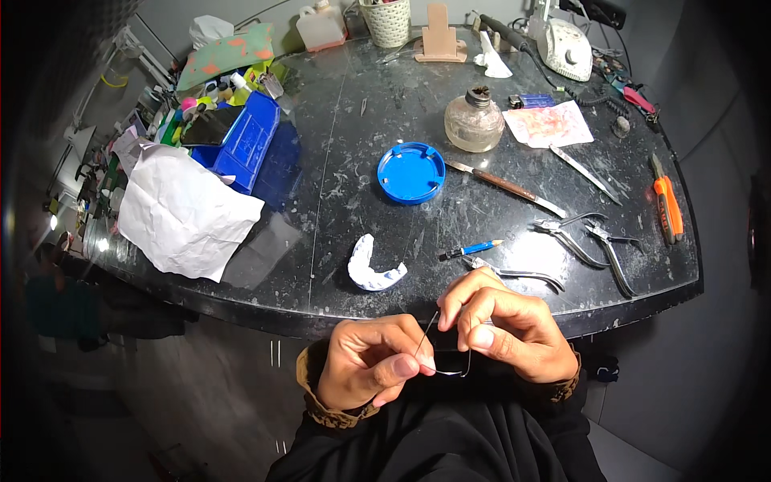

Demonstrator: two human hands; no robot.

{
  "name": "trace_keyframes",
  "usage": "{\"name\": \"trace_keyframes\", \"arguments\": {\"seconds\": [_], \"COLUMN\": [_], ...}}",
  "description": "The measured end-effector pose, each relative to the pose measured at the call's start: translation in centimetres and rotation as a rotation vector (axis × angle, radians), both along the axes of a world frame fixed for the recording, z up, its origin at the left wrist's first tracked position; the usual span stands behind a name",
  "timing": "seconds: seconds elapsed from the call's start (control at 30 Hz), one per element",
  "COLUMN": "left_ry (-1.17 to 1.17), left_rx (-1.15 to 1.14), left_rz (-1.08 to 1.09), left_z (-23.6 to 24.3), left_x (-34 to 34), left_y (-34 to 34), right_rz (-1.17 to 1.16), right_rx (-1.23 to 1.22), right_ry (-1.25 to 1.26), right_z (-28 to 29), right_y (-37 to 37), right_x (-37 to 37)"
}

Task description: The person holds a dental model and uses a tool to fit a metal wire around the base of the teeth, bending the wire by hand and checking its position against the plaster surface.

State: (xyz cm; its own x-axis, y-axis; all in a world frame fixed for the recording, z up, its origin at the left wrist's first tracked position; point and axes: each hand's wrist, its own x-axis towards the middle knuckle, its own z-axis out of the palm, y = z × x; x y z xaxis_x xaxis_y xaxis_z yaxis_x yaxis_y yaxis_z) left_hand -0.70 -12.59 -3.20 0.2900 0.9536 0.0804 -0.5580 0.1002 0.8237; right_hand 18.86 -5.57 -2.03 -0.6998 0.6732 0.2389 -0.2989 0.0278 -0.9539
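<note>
Pinching a thin bent steel wire (446,353) between them, the left hand (371,361) and right hand (502,328) meet just below the dark worktable's edge (482,309). Left thumb and forefinger clamp its lower-left bend, the free end slanting up toward the right fingertips (480,337), which press together on its right side. A white plaster dental cast (371,269) lies on the table just beyond the hands.

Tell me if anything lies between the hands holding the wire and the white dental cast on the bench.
Nothing visible does. The left hand and right hand pinch the wire below the bench edge; the cast lies just beyond, unblocked.
</note>
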Motion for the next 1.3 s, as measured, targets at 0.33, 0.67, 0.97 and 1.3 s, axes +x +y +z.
{"name": "trace_keyframes", "arguments": {"seconds": [0.33, 0.67, 0.97, 1.3], "left_ry": [0.057, -0.029, -0.019, 0.251], "left_rx": [-0.026, 0.098, 0.157, 0.367], "left_rz": [0.094, 0.042, 0.152, 0.314], "left_z": [0.6, 0.3, -0.1, -0.8], "left_x": [-0.3, 0.7, 0.1, -0.6], "left_y": [-0.8, -2.0, -3.3, -3.5], "right_rz": [0.068, -0.011, -0.027, 0.035], "right_rx": [0.077, 0.115, 0.124, -0.057], "right_ry": [0.007, 0.017, -0.037, -0.066], "right_z": [-0.2, -0.6, -0.9, 1.4], "right_y": [-0.5, -1.8, -2.8, -4.6], "right_x": [-0.8, -2.2, -3.7, -4.5]}}
